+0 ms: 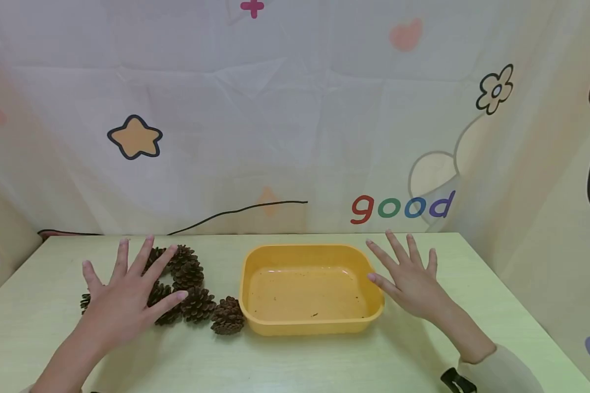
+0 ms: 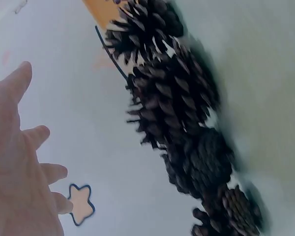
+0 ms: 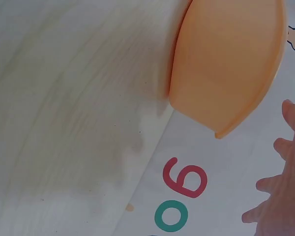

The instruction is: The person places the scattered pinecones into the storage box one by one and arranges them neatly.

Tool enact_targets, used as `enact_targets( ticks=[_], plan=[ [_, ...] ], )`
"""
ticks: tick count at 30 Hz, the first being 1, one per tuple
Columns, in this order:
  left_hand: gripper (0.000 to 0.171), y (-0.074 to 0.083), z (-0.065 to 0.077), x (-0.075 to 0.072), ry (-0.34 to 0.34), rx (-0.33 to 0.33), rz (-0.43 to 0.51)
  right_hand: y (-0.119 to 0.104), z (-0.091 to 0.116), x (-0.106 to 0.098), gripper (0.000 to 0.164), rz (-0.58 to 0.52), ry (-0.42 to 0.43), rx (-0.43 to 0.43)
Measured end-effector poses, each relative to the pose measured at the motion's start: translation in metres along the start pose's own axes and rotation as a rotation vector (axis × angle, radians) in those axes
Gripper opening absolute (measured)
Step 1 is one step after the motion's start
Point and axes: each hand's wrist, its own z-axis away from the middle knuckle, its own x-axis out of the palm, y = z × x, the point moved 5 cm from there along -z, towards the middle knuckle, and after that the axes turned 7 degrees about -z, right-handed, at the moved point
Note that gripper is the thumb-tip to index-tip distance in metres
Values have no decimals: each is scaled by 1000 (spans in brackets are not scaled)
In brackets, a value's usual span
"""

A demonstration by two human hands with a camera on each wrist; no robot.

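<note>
table (image 1: 305, 365): pale, faint wood grain | backdrop (image 1: 201, 136): whitish creased cloth, hangs behind table's far edge | prints: dark-outlined orange star (image 1: 135, 137) left; pink heart (image 1: 407, 36), magenta plus (image 1: 253, 7) up top; flower (image 1: 495, 90) upper right; multicolour "good" lettering (image 1: 406, 208) sits below, near table edge

Outspread left fingers (image 1: 161, 265), likewise outspread right fingers (image 1: 381, 255)

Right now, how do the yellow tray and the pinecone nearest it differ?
The tray is smooth; the pinecone is rough and scaly. The tray is large and hollow; the pinecone is small and roundish. The tray is yellow, the pinecone brown. Both sit on the table.
</note>
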Motion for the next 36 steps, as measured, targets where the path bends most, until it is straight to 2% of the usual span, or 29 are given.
enact_targets(
  ticks=[7,16,24,31,34,36],
  plan=[
    [80,-28,10,0,0,-32,69,5,-1,3,62,-82,-18,22],
    [83,-65,22,8,-4,-96,177,8,-2,7,62,-219,-24,45],
    [84,-91,28,13,-10,-175,350,12,-5,15,64,-395,-62,42],
    [89,-111,31,19,20,-173,505,17,-7,18,64,-542,-104,30],
    [90,-119,32,22,-8,-207,552,18,-7,19,65,-583,-121,33],
    [91,-123,34,26,-53,-240,578,18,-8,21,65,-613,-132,36]
  ],
)
